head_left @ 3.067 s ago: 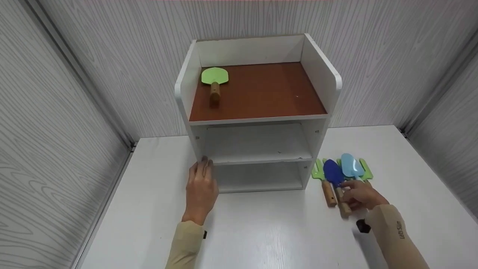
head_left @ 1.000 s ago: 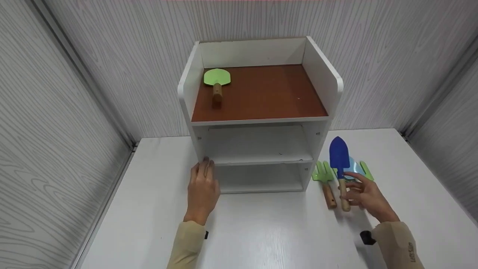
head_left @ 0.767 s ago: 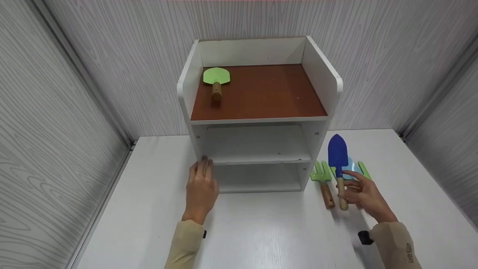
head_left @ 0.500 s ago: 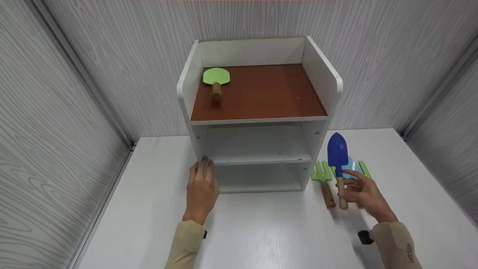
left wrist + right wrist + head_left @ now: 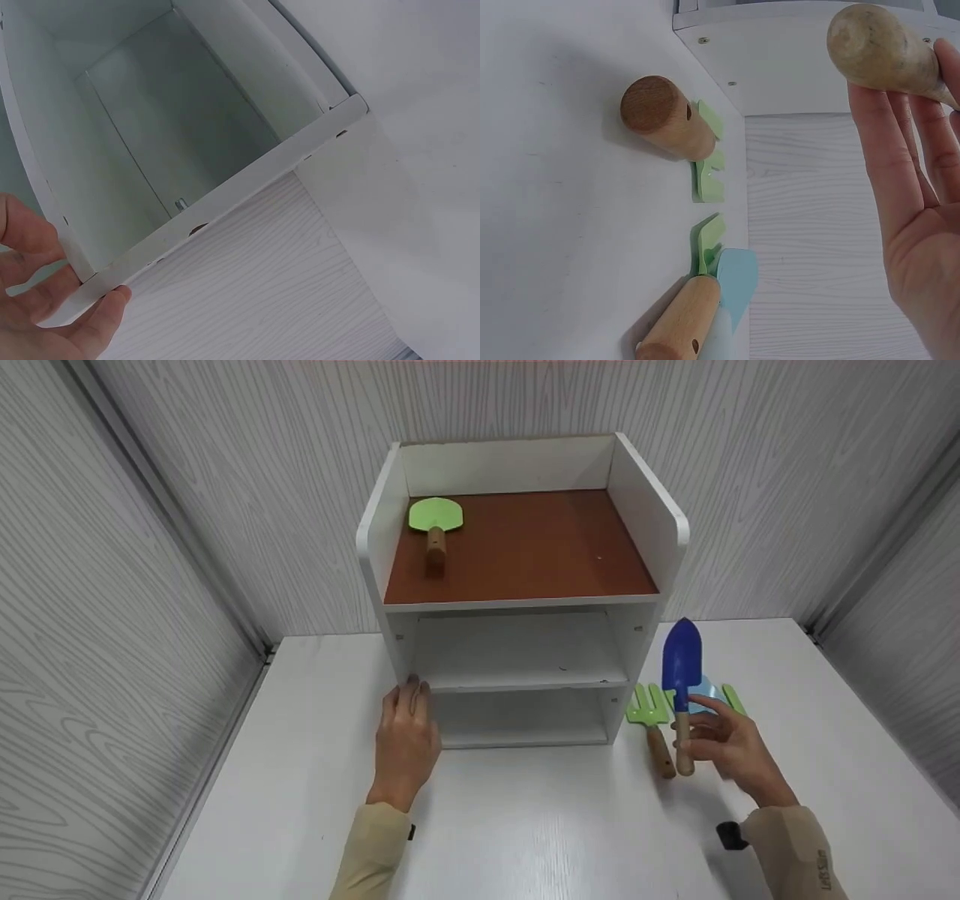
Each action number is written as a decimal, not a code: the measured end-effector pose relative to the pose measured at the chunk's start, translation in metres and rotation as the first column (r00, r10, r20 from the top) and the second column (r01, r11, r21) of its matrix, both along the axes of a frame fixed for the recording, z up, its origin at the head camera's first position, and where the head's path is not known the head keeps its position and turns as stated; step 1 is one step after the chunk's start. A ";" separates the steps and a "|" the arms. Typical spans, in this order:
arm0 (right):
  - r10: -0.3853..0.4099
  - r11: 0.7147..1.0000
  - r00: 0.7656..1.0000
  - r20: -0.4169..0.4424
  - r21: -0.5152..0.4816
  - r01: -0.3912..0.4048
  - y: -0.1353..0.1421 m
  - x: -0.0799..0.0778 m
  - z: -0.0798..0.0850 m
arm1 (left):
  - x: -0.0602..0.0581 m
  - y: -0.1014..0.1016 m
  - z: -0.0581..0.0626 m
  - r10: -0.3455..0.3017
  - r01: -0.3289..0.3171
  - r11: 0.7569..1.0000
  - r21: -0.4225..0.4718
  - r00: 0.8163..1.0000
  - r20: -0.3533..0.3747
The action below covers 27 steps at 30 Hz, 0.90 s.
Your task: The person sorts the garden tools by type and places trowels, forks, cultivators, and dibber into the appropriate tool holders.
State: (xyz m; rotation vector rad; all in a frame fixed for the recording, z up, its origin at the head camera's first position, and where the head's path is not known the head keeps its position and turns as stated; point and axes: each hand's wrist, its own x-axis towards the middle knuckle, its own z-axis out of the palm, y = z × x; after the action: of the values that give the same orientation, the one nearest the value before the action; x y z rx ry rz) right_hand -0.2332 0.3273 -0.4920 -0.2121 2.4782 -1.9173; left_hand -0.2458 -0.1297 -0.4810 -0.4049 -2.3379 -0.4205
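My right hand (image 5: pixel 731 750) pinches the wooden handle of a blue hand trowel (image 5: pixel 681 660), blade upward, raised above the table at the right of a white shelf unit (image 5: pixel 521 604). In the right wrist view the butt of the trowel's handle (image 5: pixel 866 45) shows close up. With thumb and fingers on either side, my left hand (image 5: pixel 406 742) grips the front edge of the unit's left side panel; the left wrist view shows the thumb (image 5: pixel 105 322) on the outer face. On the brown top lies a green flat-bladed shovel (image 5: pixel 436 521) with a wooden handle.
Below the raised trowel, a green hand fork (image 5: pixel 649 712) lies on the white table (image 5: pixel 525 825). Beside it are a light blue scoop (image 5: pixel 737 281) and another green tool with a wooden handle (image 5: pixel 682 319), partly hidden in the head view. Grey wood-grain walls stand behind and at both sides.
My right hand has picked the blue trowel up off the pile of tools and turned its blade upright; lately it has risen slightly more. My left hand has stayed on the shelf unit.
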 end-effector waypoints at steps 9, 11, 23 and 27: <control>-0.015 0.999 0.999 -0.030 0.031 0.016 -0.011 0.000 0.009 | 0.001 0.004 -0.002 0.001 -0.001 0.999 0.040 1.000 0.001; -0.003 1.000 0.999 -0.054 0.026 0.004 -0.015 0.001 0.012 | 0.001 0.004 -0.002 0.000 0.000 0.999 0.040 1.000 -0.005; 0.013 0.999 0.990 -0.138 -0.037 -0.018 -0.024 0.003 0.018 | 0.000 0.003 -0.002 0.007 -0.007 1.000 0.019 1.000 -0.004; 0.014 0.997 0.987 -0.161 -0.070 -0.025 -0.025 0.003 0.019 | 0.000 0.003 -0.002 0.014 -0.014 1.000 0.014 1.000 0.001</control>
State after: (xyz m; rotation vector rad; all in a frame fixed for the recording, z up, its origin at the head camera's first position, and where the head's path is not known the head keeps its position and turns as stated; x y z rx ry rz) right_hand -0.2298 0.3024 -0.4726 -0.4061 2.4940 -2.0607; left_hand -0.2453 -0.1264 -0.4828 -0.3813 -2.3365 -0.4299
